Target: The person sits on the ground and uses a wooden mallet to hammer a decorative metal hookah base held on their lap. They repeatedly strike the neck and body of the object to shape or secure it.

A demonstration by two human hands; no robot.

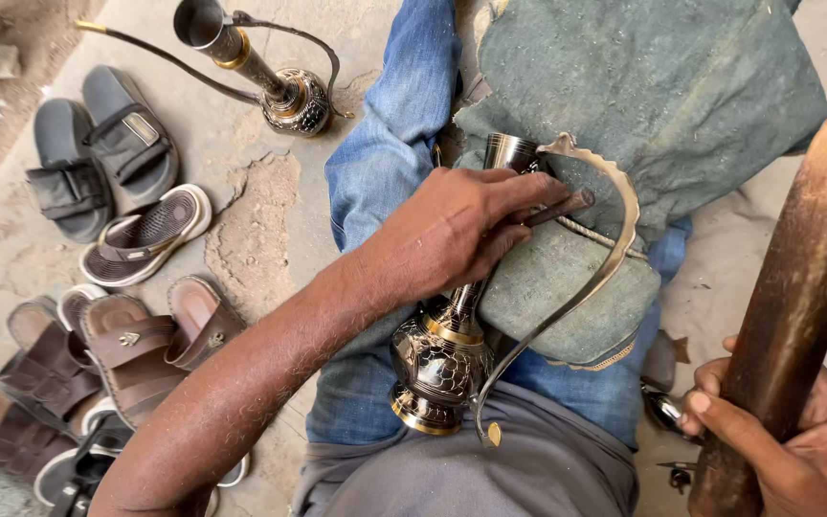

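On the lap, head view: a person sits on the ground with blue jeans (390,144) and a grey-green cloth (662,86) spread over the knee.
Left hand: the left hand (457,230) lies over the neck of a brass jug (437,359); its grip is closed around a thin dark metal rod (562,206), pressed against the upper neck.
Jug: it rests tilted across the lap, engraved round belly towards the waist, mouth (509,150) towards the knee, leaning on the cloth.
Handle: a long curved metal handle (614,206) arcs from the jug's mouth round to its base, ending in a small brass tip (493,434).
Right hand: the right hand (806,450) is at the lower right edge; its grip is closed firmly around a thick wooden stick (801,287) that rises towards the upper right.
Ground, upper left: a second jug (270,77) of the same kind lies on its side on the concrete floor (260,191), well apart from the hands.
Ground, left: grey sandals (98,153) and brown sandals (126,345) lie in a loose group beside the leg.
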